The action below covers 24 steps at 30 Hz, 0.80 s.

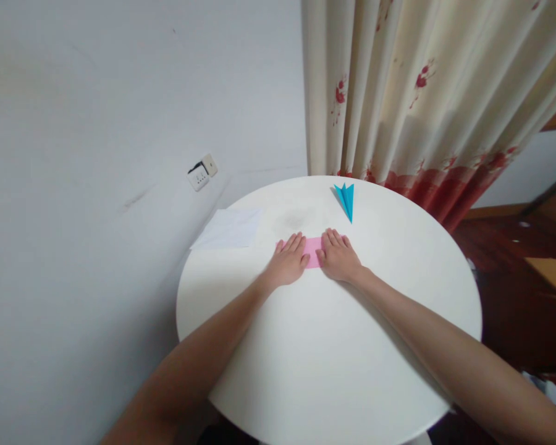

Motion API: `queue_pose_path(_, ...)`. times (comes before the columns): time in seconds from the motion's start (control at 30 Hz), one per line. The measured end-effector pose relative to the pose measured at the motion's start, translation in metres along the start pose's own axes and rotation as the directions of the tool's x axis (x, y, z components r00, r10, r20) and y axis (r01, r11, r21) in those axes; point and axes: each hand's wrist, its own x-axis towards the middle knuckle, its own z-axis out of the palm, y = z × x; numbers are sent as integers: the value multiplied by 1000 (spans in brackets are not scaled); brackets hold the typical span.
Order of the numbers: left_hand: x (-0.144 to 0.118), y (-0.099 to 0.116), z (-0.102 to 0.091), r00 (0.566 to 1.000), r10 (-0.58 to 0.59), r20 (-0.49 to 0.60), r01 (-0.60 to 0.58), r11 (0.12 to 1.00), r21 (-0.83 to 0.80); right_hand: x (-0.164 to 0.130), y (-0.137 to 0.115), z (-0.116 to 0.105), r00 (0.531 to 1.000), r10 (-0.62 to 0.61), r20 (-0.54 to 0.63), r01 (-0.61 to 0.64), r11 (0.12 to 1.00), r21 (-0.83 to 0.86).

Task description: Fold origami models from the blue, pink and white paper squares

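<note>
On the round white surface [333, 346], a pink paper [313, 250] lies flat a little past the middle, toward twelve o'clock from the person. The left hand [288, 261] rests palm down on the paper's nine o'clock end, its fingers [295, 243] stretched out flat and close together, pressing down rather than gripping. The right hand [338, 255] lies the same way on the three o'clock end, its fingers [333, 238] flat and extended, holding nothing between them; only the strip of pink between the two hands shows, so the paper's full outline cannot be told. Both forearms reach in from the six o'clock edge of the surface. Beyond the right hand, toward one o'clock, a blue paper plane [346, 199] lies apart from the pink paper, its nose pointing back toward the person. At ten o'clock a white sheet [229, 228] rests on the surface's rim against the wall. A wall socket [202, 173] sits above it, and a cream curtain [421, 93] with red flowers hangs behind the far edge.
</note>
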Motion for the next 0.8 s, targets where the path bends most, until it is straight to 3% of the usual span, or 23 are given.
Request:
queue_pose_path(0.2, -3, -2, -3, 999, 33, 7, -33, 999, -36, 7, 27, -12, 1000, -7, -27, 10, 996, 91)
queue_pose_path(0.37, -4, -2, -5, 998, 63, 26, -62, 996, -69, 11, 45, -22, 992, -47, -120, 67, 984, 165)
queue_pose_path(0.57, -5, -3, -7, 995, 91, 45, -87, 993, -79, 12, 48, -21, 983, 45, -177, 2, 967, 255)
queue_pose_path(0.8, -5, -1, -8, 994, 95, 54, -91, 993, -71, 15, 48, -19, 942, 132, -307, 29, 884, 467)
